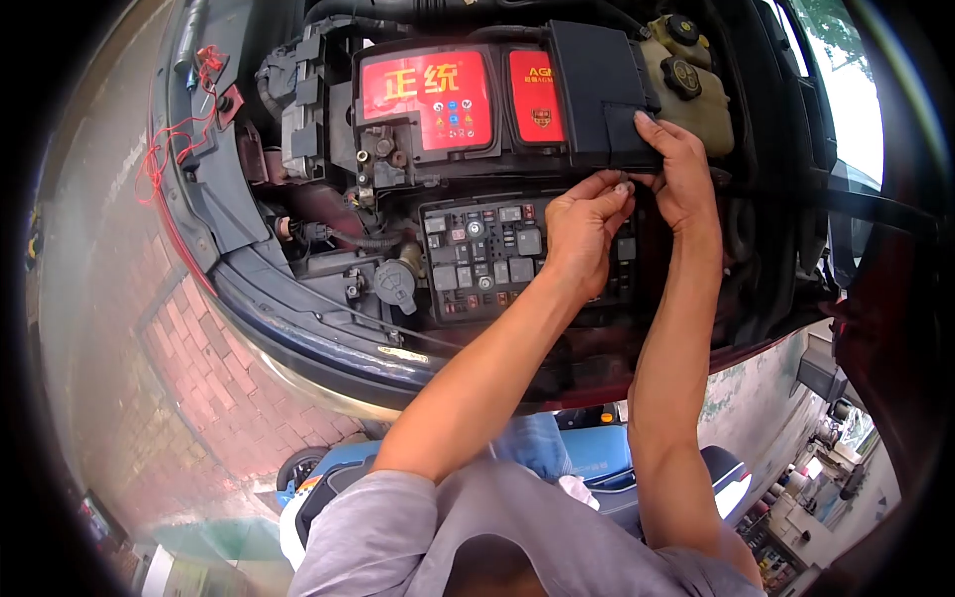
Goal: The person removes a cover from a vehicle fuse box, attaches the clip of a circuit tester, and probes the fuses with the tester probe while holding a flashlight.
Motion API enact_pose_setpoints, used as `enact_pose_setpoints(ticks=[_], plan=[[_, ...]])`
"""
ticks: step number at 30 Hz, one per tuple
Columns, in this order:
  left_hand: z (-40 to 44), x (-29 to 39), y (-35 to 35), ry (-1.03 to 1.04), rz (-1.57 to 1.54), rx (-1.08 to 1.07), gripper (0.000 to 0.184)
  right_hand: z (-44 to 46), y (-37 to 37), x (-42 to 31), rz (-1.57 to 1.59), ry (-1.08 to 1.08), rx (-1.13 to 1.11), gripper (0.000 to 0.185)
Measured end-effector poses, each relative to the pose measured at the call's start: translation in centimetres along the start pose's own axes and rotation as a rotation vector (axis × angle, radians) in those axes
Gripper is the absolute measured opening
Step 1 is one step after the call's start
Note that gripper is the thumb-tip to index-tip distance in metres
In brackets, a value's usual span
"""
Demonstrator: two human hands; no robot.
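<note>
My left hand [587,234] is above the right part of the fuse box [502,244], its thumb and fingers pinched together on something small that I cannot make out. Close beside it, my right hand [681,169] has its thumb on the lower right corner of the black cover [597,90]; its other fingers curl below the cover's edge, partly hidden. That cover adjoins the battery [428,95] with red labels. Rows of fuses and relays show in the uncovered fuse box.
A yellowish fluid reservoir [701,114] with black caps stands right of the cover. Thin red wire [159,164] lies at the left edge of the engine bay. A blue scooter [597,453] is below the bumper. A capped filler neck [396,284] is left of the fuse box.
</note>
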State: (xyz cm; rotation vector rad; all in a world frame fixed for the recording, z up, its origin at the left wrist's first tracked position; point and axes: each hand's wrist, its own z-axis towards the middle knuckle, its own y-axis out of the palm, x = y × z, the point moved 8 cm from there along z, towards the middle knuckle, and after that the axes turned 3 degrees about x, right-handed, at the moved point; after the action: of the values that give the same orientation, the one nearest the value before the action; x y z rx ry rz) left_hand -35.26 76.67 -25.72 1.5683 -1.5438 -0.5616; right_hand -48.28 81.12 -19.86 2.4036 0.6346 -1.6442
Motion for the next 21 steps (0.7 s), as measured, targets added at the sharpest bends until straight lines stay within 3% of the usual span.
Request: enact_pose_setpoints(ticks=[6, 15, 17, 21], plan=[[-0.2, 0.2, 0.2, 0.019, 0.014, 0.001, 0.036, 0.1, -0.1, -0.1, -0.051, 0.021, -0.01, 0.035], [-1.9, -0.1, 0.9, 0.051, -0.179, -0.099, 0.064, -0.1, -0.6, 0.4, -0.102, 0.014, 0.01, 0.03], [-2.5, -0.1, 1.2, 0.063, -0.171, -0.104, 0.063, 0.3, -0.5, 0.4, -0.085, 0.001, 0.013, 0.026], [-2.5, -0.5, 1.1, 0.075, -0.213, -0.06, 0.061, 0.7, -0.8, 0.8, -0.089, 0.023, -0.019, 0.034]])
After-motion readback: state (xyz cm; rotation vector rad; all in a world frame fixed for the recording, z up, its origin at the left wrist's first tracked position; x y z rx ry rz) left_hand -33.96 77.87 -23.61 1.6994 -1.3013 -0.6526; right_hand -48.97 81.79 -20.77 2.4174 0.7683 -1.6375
